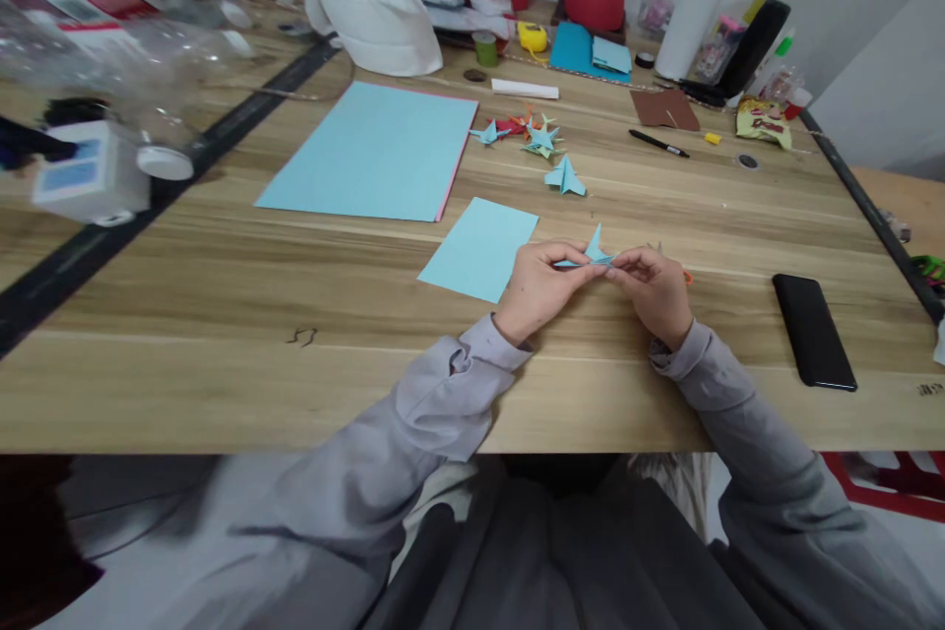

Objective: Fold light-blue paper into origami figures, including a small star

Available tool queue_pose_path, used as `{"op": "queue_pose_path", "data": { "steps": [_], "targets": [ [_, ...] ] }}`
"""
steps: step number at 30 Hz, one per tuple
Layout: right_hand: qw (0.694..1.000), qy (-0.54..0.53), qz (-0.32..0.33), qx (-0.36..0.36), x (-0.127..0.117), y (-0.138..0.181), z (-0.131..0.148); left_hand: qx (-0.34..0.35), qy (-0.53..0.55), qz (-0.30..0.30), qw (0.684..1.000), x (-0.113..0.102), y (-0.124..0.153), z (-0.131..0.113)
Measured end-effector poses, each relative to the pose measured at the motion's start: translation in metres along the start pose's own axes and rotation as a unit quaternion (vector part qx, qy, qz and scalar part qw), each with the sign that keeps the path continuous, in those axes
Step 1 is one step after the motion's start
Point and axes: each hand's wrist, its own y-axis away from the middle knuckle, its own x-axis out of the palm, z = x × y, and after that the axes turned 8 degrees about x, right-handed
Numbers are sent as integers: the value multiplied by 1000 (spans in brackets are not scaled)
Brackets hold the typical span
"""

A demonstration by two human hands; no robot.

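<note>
Between my two hands is a small folded blue paper crane (597,248), with one point sticking up. My left hand (544,283) pinches its left and lower edge between thumb and fingers. From the other side my right hand (656,287) is closed on its right edge, fingertips almost meeting those of the left. Part of the crane is covered by the fingers. A blue paper sheet (479,246) lies flat beside my left hand. Behind my right hand an orange handle (688,278), perhaps of scissors, shows in part. Farther back stands another folded blue crane (565,177).
Large blue sheets (376,153) lie at the back left, near a pile of folded paper figures (540,136). A pen (659,144) and brown paper (664,110) lie beyond. At right rests a black phone (814,330). Plastic bottles (133,30) crowd the far left.
</note>
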Motion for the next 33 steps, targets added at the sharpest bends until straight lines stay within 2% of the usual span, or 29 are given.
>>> {"op": "queue_pose_path", "data": {
  "steps": [9,16,21,29,33],
  "targets": [
    [996,81,-15,-18,1,-1,-4,2,-7,-7,1000,0,0,2],
    [998,66,10,-9,0,-3,-9,-25,0,-12,1000,1,0,3],
    [996,92,-2,-13,0,-4,-10,-32,1,-17,999,1,0,4],
    [996,67,57,6,-1,-5,-14,-41,3,-17,999,1,-1,14],
    [995,97,15,-13,0,-4,-13,-62,39,-20,997,2,-1,10]
  ]
}}
